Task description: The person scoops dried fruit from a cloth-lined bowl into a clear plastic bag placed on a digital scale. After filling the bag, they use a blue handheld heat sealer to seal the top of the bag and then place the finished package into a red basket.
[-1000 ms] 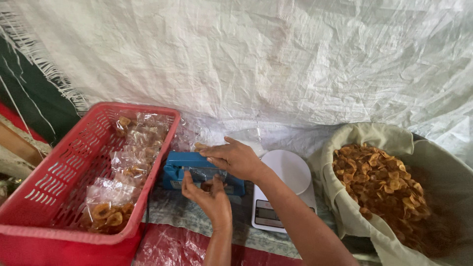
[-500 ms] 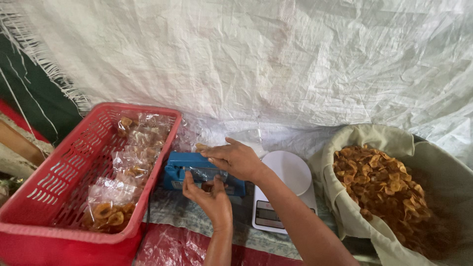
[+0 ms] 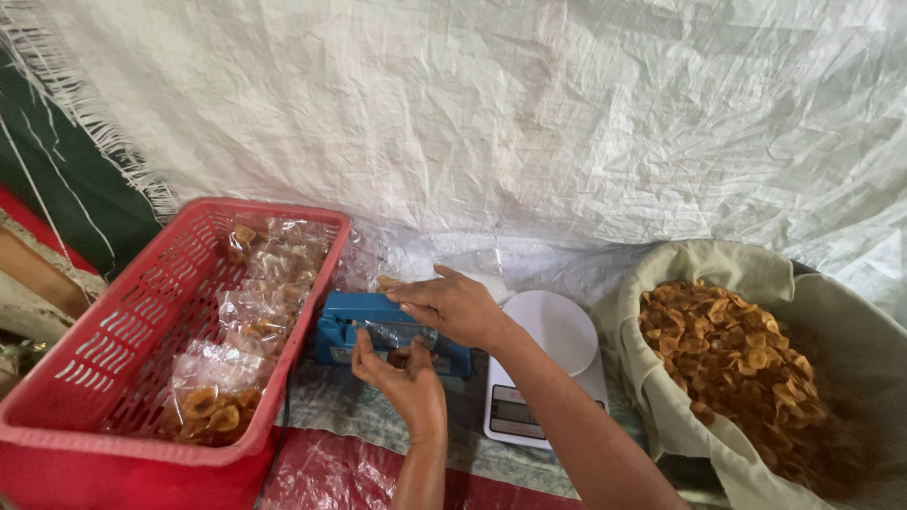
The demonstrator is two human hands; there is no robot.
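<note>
Sealer (image 3: 351, 332), blue, box-shaped w/ a long bar, sits on the patterned mat (image 3: 378, 420) centre-frame, just right of the red basket (image 3: 113, 331) and just left of the white scale (image 3: 548, 364). Clear bag (image 3: 402, 332) w/ a few chips lies across the sealer's top edge, its lower part hanging toward the person.

Right hand (image 3: 452, 304) lies palm-down over the sealer bar, fingers flat and spread, pressing on top; not wrapped around anything. Forearm runs back to the lower right, crossing over the near corner of the scale. Left hand (image 3: 404, 376) comes up from the bottom edge, fingers curled, pinching the bag's lower part just in front of the sealer. Hands are close, nearly touching.

Basket: plastic, slotted walls, holds several clear packets of chips (image 3: 250, 321); one w/ golden rings lies nearest the front wall, others piled toward the back right corner. A few more clear bags (image 3: 364, 264) rest behind the sealer, betw. basket and backdrop.

Scale: round white pan on top, small display at its near end; pan bare.

Far right: big tub lined w/ beige cloth (image 3: 661, 283), heaped w/ loose golden-brown fried chips (image 3: 746, 364). Well apart from the hands.

Behind everything: white woven tarp (image 3: 520, 123), creased, frayed at its left edge, dark green cloth (image 3: 57, 198) beyond it. Red plastic sheet (image 3: 331, 477) under the mat's front edge.
</note>
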